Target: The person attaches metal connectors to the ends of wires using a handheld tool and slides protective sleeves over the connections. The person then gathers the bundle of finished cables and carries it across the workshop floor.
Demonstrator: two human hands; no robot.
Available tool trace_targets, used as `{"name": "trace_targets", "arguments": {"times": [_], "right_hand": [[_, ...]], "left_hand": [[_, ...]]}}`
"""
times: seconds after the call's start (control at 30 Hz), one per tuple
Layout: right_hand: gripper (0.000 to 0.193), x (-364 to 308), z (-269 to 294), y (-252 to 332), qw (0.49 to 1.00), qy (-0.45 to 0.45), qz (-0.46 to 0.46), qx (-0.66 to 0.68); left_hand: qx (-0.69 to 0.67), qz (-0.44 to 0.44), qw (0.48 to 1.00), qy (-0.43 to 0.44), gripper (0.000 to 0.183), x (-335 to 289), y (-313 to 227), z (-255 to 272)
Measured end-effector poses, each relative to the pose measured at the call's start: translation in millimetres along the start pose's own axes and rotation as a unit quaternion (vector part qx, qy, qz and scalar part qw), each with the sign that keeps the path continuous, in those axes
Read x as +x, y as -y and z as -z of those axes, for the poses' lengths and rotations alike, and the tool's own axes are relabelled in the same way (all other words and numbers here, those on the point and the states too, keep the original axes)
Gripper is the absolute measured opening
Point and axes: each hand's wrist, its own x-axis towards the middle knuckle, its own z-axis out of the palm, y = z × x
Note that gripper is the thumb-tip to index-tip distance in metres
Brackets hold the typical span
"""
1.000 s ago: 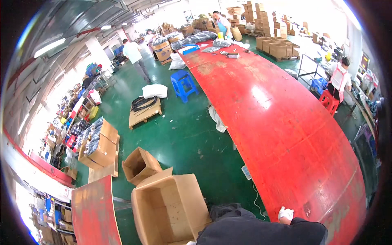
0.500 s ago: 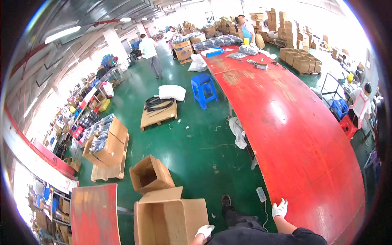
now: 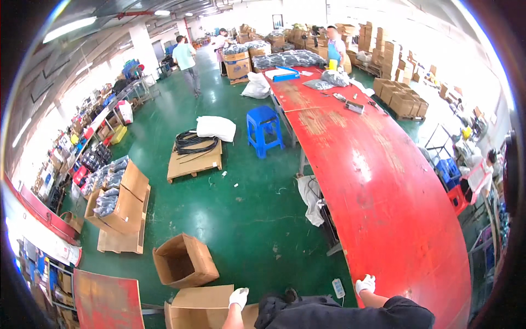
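Observation:
My left hand (image 3: 239, 298), in a white glove, is beside the raised flap of an open cardboard box (image 3: 204, 296) at the lower edge. Its fingers look loosely bent with nothing visible in them; whether they touch the flap I cannot tell. My right hand (image 3: 365, 284), also white-gloved, is at the near left edge of a long red table (image 3: 383, 219). Its fingers are apart and slightly bent, and it holds nothing that I can see. A small white power strip (image 3: 338, 287) is just left of that hand, below the tabletop.
Another open carton (image 3: 200, 262) stands on the green floor ahead. Beyond are a carton of bagged goods (image 3: 127, 200), a pallet (image 3: 192, 163) with black tubing and a white sack, and a blue stool (image 3: 263, 129). A red board (image 3: 108, 299) is at lower left. Several people stand farther off.
My view has shifted, so the near carton sits lower in the picture. My left hand has come up beside its flap. My right hand stays at the table edge, its fingers less spread.

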Motion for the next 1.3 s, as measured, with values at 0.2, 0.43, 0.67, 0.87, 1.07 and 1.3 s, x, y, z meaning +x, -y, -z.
{"name": "trace_targets", "arguments": {"times": [0.2,0.43,0.67,0.87,1.07,1.3], "right_hand": [[0.058,59,-1,122,0.995,-0.059,0.039,0.069],[0.048,51,-19,237,0.987,-0.051,0.128,0.085],[0.052,95,-20,362,0.988,0.099,0.119,-0.017],[0.034,153,-19,442,0.943,0.164,0.083,0.279],[0.027,201,-68,519,0.94,0.243,0.171,0.166],[0.028,263,-42,639,0.873,0.399,-0.007,0.279]], "left_hand": [[0.131,0.089,0.987,0.026,0.054,33,-45,-4],[0.124,0.15,0.965,0.175,0.057,145,-30,56],[0.282,0.051,0.957,0.042,0.056,261,-101,134],[0.167,-0.042,0.985,0.031,0.056,359,-327,199],[0.101,-0.041,0.994,0.023,0.049,411,-338,177],[0.204,0.191,0.946,0.166,0.062,425,-252,159]]}}
